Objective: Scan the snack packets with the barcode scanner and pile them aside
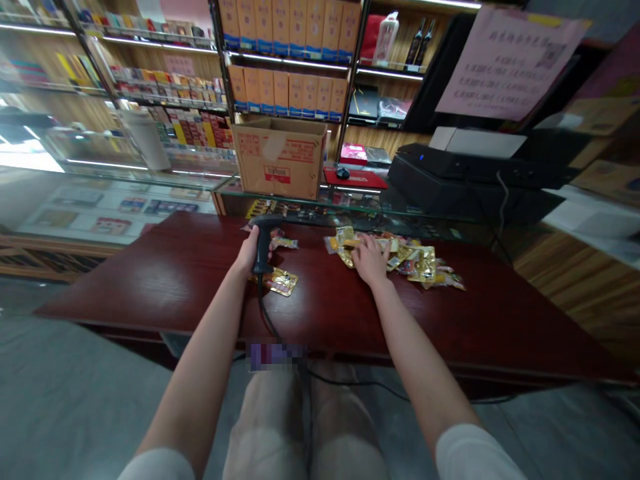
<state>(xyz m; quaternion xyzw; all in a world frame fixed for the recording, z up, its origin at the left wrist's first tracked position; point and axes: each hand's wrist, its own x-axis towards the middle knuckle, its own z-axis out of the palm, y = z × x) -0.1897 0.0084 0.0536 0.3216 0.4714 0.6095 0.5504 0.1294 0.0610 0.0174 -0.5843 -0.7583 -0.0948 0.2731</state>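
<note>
My left hand (247, 252) is wrapped around the grip of a black handheld barcode scanner (261, 248), whose head points toward the far side of the desk. Its black cord (267, 320) trails down over the desk edge. A gold foil snack packet (281, 282) lies just below the scanner, and another small packet (285, 243) lies beside my fingers. My right hand (370, 260) rests palm down on the near side of a loose heap of gold foil snack packets (415, 262). I cannot see that it grips any of them.
The packets lie on a dark red wooden desk (150, 280) in front of a glass display counter (115, 213). On the counter stand a cardboard box (280, 159), a black mouse on a red mat (355, 178), and a black machine (475, 177). Stocked shelves rise behind.
</note>
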